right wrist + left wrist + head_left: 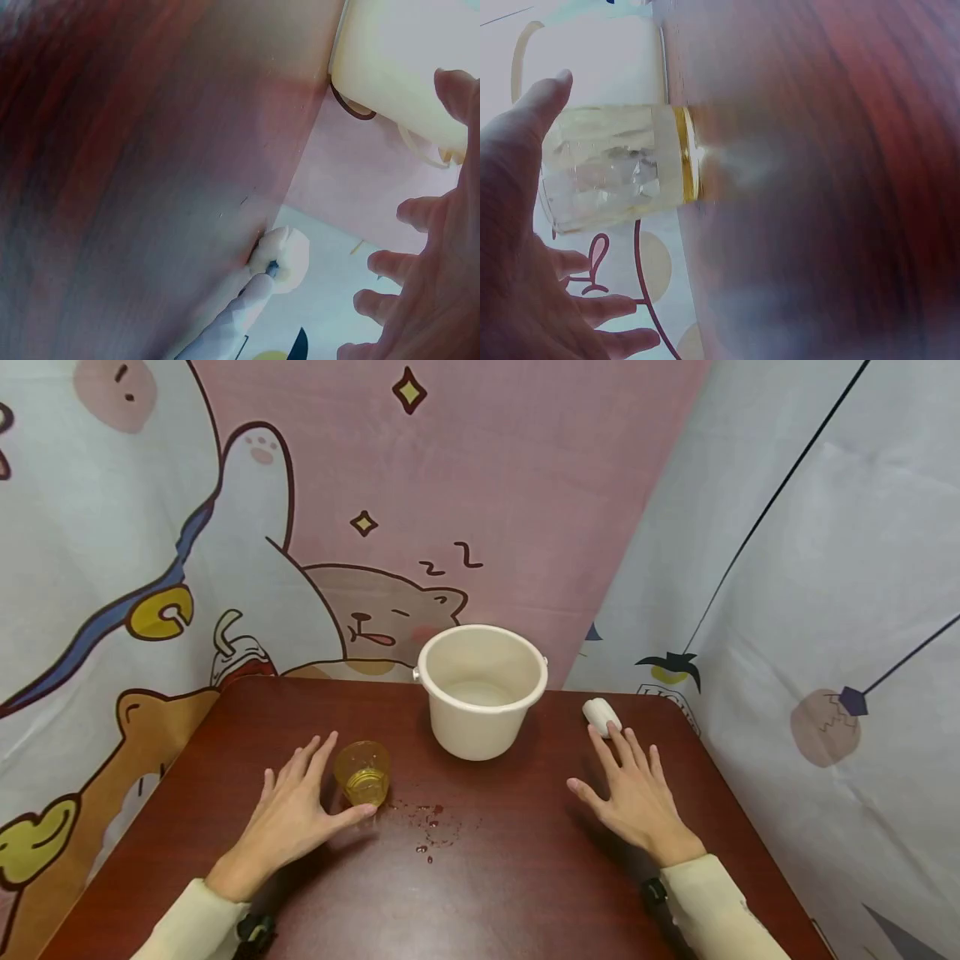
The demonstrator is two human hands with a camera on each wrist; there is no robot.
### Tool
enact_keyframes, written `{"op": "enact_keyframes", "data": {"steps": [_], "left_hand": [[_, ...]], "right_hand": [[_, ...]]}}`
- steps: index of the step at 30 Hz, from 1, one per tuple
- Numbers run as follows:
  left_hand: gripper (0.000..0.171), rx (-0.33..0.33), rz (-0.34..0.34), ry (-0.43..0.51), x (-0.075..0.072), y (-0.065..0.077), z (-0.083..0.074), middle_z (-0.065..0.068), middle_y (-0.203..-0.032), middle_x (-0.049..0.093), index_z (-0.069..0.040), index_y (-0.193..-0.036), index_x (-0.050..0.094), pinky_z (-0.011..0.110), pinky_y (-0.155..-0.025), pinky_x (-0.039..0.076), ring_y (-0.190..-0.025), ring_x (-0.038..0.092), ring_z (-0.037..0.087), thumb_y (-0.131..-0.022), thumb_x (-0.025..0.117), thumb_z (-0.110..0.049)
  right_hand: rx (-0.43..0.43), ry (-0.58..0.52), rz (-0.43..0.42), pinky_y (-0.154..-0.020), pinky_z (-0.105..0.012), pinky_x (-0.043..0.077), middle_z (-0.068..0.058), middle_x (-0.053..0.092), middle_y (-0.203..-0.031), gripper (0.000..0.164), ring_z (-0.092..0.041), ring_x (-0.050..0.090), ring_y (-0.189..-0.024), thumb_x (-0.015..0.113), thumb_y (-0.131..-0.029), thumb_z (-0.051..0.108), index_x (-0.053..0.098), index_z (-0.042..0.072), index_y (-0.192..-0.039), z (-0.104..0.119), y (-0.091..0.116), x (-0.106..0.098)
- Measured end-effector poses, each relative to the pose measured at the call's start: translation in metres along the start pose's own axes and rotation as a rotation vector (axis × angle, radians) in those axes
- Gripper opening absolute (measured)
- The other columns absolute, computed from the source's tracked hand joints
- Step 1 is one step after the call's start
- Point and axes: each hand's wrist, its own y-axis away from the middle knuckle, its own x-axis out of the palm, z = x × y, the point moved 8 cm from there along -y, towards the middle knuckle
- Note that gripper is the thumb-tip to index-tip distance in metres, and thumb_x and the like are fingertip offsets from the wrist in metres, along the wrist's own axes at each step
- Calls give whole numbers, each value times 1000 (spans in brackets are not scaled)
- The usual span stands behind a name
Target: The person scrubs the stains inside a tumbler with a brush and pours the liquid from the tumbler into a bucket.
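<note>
A yellowish clear glass (365,770) stands upright on the dark red-brown table (495,902). My left hand (288,814) is spread beside it, thumb in front and fingers to the left; whether the thumb touches the glass I cannot tell. In the left wrist view, the faceted glass (622,165) shows between thumb and fingers. My right hand (637,793) hovers with its fingers apart, holding nothing. Just beyond its fingertips lies a small white roll (602,716), perhaps cloth or paper. Drops of liquid (437,810) are scattered right of the glass.
A cream bucket (480,735) stands upright at the back middle of the table, between both hands. Behind the table hangs a cartoon-printed cloth (525,468), and another pale cloth (847,568) hangs along the right side.
</note>
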Motion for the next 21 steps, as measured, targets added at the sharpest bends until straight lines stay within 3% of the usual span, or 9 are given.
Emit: {"op": "enact_keyframes", "data": {"steps": [8, 14, 21], "left_hand": [[133, 18, -34, 50, 3, -1, -9, 30, -183, 40, -22, -186, 26, 92, -127, 32, -161, 48, 64, -87, 85, -87], [129, 6, -41, 90, 4, -3, -13, 28, -182, 42, -24, -186, 27, 89, -109, 53, -157, 53, 61, -88, 90, -79], [126, 18, -56, 153, 6, -6, -17, 29, -177, 47, -22, -184, 31, 84, -100, 60, -151, 61, 57, -88, 91, -78]], "right_hand": [[17, 5, 9, -138, -85, 17, -23, 27, -192, 100, -57, 23, -178, 56, -110, 79, 28, 21, -186, -10, -2, 3], [34, -13, 9, -138, -85, 18, -22, 29, -192, 99, -57, 25, -176, 58, -110, 79, 29, 23, -186, -19, -3, 4], [61, -21, 38, -138, -85, 20, -25, 27, -192, 99, -58, 26, -176, 59, -111, 77, 28, 21, -186, -28, -2, 5]]}}
